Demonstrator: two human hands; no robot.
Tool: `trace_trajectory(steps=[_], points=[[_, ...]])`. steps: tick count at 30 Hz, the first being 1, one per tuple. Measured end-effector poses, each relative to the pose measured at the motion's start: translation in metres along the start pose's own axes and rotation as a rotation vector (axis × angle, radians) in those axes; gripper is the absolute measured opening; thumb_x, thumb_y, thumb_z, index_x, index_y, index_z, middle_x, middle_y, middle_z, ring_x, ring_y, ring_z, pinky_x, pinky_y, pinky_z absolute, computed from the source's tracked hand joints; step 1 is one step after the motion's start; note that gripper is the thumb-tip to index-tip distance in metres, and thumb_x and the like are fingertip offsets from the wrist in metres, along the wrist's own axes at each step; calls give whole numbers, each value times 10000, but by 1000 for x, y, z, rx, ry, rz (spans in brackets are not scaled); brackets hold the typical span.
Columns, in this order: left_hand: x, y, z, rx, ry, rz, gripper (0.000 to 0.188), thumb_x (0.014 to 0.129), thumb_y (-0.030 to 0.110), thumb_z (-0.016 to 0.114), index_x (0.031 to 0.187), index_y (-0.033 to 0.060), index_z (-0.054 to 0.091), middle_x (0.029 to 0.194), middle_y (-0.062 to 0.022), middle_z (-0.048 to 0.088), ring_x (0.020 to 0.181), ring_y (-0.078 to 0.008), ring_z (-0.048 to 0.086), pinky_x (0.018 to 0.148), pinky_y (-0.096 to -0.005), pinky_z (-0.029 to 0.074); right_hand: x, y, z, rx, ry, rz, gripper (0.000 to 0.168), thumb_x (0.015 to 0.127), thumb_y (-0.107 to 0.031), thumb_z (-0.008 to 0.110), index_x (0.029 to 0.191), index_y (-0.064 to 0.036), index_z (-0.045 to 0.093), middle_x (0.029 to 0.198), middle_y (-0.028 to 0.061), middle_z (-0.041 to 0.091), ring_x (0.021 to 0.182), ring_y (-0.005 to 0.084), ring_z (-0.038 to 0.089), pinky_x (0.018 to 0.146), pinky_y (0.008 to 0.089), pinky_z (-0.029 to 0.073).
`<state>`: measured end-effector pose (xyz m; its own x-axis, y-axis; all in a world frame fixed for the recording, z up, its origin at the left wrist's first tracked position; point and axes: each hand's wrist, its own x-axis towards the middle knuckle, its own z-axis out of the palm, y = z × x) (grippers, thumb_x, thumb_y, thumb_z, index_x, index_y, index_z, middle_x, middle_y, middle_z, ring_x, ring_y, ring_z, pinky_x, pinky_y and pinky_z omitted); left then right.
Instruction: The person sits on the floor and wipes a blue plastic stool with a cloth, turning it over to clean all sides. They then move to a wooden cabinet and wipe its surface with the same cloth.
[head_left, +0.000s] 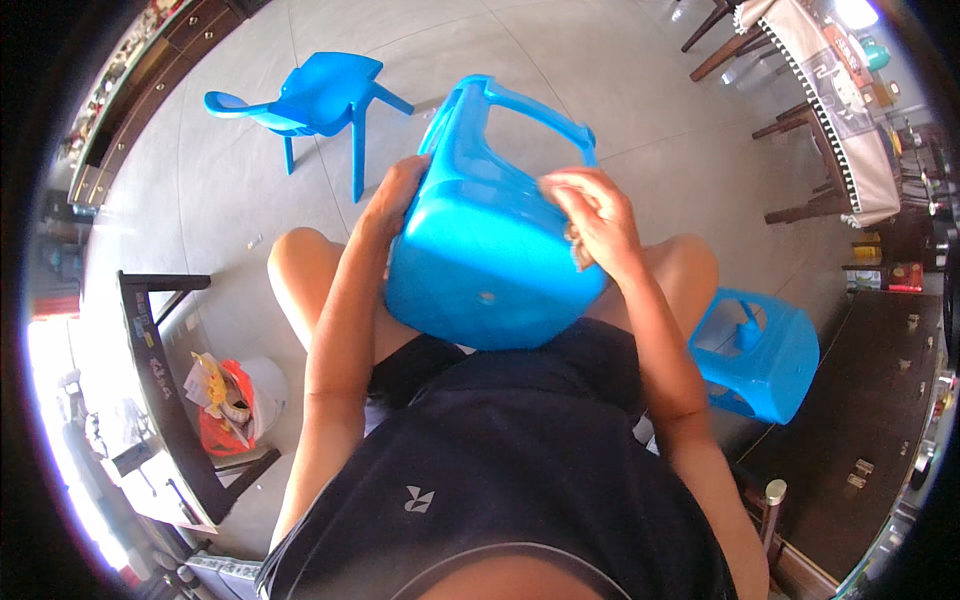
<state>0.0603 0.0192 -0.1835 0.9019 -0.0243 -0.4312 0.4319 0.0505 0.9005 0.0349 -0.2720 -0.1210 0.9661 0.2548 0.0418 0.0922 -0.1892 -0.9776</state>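
A blue plastic stool (480, 255) lies tipped on my lap, its seat facing me and its open legs pointing away. The seat has a small hole near its lower part. My left hand (401, 191) grips the stool's left side, with some fingers hidden behind the edge. On the opposite side, my right hand (596, 214) presses a crumpled brownish cloth (581, 251) near the stool's right edge. Most of that cloth is covered by the fingers, and the hand is slightly blurred.
A blue plastic chair (322, 97) stands ahead on the grey tiled floor. Another blue stool (787, 352) lies right of my leg. Left are a dark table frame (146, 337) and a white bin (270, 390) with a red bag. A cloth-covered table (874, 180) stands far right.
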Motion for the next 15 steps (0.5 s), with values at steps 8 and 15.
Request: trace_trajectory(steps=[8,15], points=[[4,-8,9,-62,-67,68,289,991,223,505,1104,-6,640,1060,-126,669,936,-178,634,886,-336,502,57,-21,67,-255,-333,-618,179,905,-112,687,1064,-36,721,1059,105,681,913,202,679,780,310,548],[9,-18,15,174,19,240,380,1015,294,473,1093,-40,634,1068,-126,652,952,-166,577,876,-333,458,147,32,71,-224,-182,-75,243,900,-260,659,995,-46,721,992,167,685,877,279,694,740,370,544]])
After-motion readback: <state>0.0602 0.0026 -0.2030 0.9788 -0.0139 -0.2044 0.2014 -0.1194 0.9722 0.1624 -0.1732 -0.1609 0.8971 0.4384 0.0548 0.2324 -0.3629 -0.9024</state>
